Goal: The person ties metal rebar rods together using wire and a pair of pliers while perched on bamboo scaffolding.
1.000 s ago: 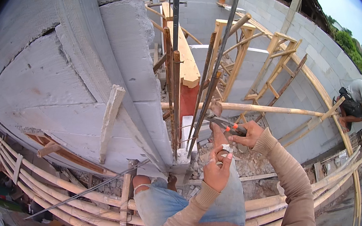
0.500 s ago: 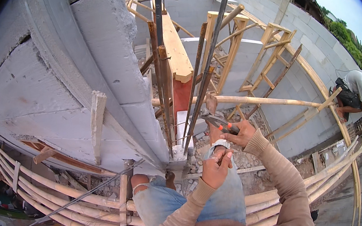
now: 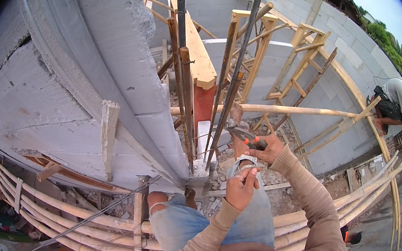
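A pair of pliers (image 3: pixel 244 137) with orange-red handles is gripped in the right hand (image 3: pixel 264 148), the fingers wrapped closed around the handles; the pliers' nose is set against the steel bars (image 3: pixel 229 88) just right of the block wall (image 3: pixel 75 96). The left hand (image 3: pixel 241 188) is held just below the right hand, its fingers curled together; a thin wire appears to be pinched there, though this cannot be told for certain. Beside the wall's end, the steel bars rise upward past a timber plank (image 3: pixel 198 54). Below the wall, curved bamboo poles (image 3: pixel 65 214) form the staging on which the person's knees, in blue shorts (image 3: pixel 214 223), are placed. Far to the right of the wall, another person (image 3: pixel 394 100) is seen bent over beside a timber frame (image 3: pixel 303 56).
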The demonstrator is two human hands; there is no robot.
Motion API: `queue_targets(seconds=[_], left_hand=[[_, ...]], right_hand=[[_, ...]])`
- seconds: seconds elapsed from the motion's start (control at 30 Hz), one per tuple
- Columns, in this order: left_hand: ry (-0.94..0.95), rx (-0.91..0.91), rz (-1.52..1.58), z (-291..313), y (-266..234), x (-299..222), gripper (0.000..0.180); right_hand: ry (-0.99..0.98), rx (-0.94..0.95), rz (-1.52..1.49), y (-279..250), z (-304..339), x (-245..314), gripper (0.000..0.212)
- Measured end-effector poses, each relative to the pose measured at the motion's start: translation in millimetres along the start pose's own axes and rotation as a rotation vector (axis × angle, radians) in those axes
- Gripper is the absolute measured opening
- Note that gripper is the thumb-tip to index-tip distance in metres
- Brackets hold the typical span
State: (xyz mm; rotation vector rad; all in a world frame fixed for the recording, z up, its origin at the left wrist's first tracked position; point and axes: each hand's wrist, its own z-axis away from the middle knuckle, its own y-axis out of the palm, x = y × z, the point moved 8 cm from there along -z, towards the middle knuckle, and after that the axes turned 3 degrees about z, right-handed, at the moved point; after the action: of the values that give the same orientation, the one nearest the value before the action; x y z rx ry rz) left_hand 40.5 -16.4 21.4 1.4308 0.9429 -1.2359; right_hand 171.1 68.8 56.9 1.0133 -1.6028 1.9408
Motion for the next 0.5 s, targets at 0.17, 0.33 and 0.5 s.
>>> queue_targets(seconds=[0.17,0.33,0.5], left_hand=[[0.004,-0.009,-0.009,2,1,-2,0.036],[-0.088,0.115,0.186,10,29,0,0.04],[-0.127,0.194,0.43,23,57,-14,0.053]], right_hand=[[-0.198,-0.244,0.26,-8,0,-7,0.045],[-0.628,-0.702,0.731,-9,30,28,0.057],[-0.824,-0.819,0.96,-4,51,38,0.059]])
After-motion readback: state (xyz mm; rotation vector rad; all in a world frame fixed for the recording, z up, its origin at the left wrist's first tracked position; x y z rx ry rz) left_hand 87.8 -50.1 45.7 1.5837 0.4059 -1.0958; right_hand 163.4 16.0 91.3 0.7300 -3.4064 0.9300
